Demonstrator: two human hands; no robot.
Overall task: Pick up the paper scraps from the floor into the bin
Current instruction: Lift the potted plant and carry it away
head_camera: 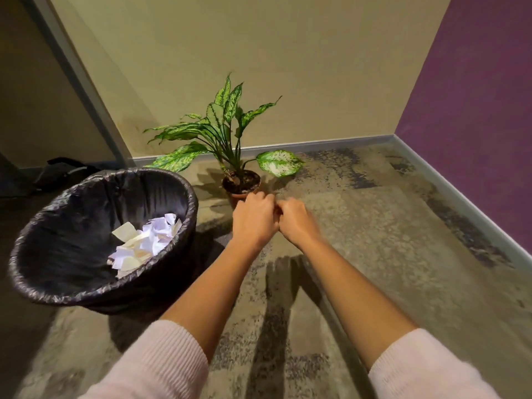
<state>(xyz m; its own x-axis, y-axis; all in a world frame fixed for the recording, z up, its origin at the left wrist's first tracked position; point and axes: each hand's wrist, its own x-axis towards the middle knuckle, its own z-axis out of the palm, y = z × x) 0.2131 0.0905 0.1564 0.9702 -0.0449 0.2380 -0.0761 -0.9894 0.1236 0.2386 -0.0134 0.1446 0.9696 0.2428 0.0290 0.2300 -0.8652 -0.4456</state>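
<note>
Both arms are extended forward over the carpeted floor (374, 240). The left hand (253, 217) and the right hand (298, 220) are brought together at the centre of the view, touching at the knuckles. The backs of both hands are turned toward the camera and the fingers are curled under. The palm sides are hidden, so it cannot be determined whether anything is grasped in either hand. The forearms are bare; a pale pink sleeve is seen on the left arm (155, 361) and on the right arm (423, 367).

The bin (74, 220) is positioned on the floor to the left of the hands, near the left forearm but apart from it. It is lined with a black plastic bag, which is folded over the rim. The paper scraps (144, 240) (white and cream pieces, some crumpled) are located inside the bin, piled against its right inner wall.

A potted plant (221, 125) with speckled green leaves is placed just beyond the hands; part of its brown pot (241, 191) is covered by the left hand. The corner is formed by a beige wall (259, 53) and a purple wall (475, 96), with a grey skirting board (316, 144) fitted along both. A dark bag (63, 171) is seen on the floor behind the bin.
</note>
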